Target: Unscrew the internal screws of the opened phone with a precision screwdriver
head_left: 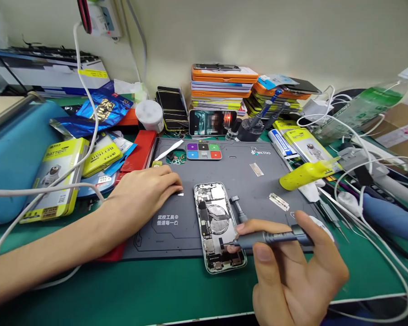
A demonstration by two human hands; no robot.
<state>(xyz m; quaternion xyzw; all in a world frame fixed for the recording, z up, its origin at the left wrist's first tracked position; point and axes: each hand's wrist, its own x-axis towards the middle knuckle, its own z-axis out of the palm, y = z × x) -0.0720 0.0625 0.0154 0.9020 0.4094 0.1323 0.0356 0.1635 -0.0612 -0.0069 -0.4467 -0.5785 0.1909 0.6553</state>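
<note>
Two hands work over a grey mat [245,181] on a green bench [156,290]. An opened phone [217,226], back cover off and insides showing, lies on the mat's near edge, its lower end reaching just past the mat onto the bench. The right hand [292,276] is closed around a grey screwdriver [275,237], thumb and fingers pinching its barrel; the tool lies almost level, its tip pointing left over the phone's lower half. Whether the tip touches the phone cannot be told. The left hand [146,190] rests palm down on the mat just left of the phone, fingers loosely curled and holding nothing, fingertips near the phone's upper left corner.

A short grey bit holder [238,209] lies on the mat just right of the phone. A yellow tool [306,174] rests at the mat's right edge. At the mat's far edge sits a small coloured tray [204,151], with a propped phone [212,122] behind it and stacked boxes [222,86] beyond. White cables [360,149] sprawl on the right.
</note>
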